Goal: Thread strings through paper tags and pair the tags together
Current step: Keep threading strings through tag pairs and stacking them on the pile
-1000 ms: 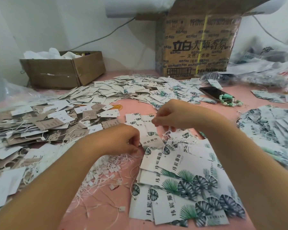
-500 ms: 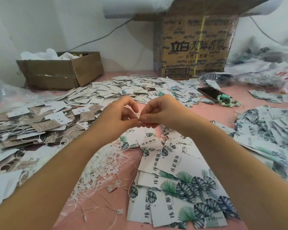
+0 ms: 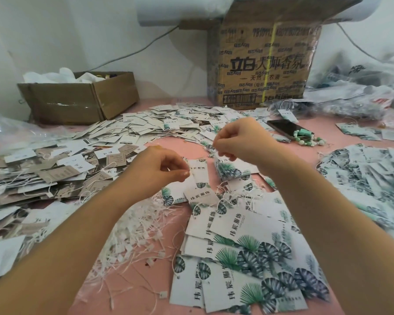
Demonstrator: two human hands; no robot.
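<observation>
Across the pink table [image 3: 127, 289] the big heaps lie as they did: the mixed tags [image 3: 55, 169] spread to your left, the fan of leaf-print tags [image 3: 248, 253] lies by your right forearm, and the loose white strings [image 3: 134, 230] lie between your arms. What has changed is your hands. Half a second ago they met fingertip to fingertip over the middle of the table; now they are apart, your left hand [image 3: 157, 171] lower and nearer you, your right hand [image 3: 239, 139] higher and further out. Each keeps thumb and forefinger pinched together with the other fingers curled, on what I take to be a string too fine to make out. One leaf-print tag [image 3: 229, 169] sits tilted just below your right hand; I cannot tell whether it hangs from your pinch or lies on the table. I judge you are drawing the string through, so this tag is nearly strung and pairing comes next
</observation>
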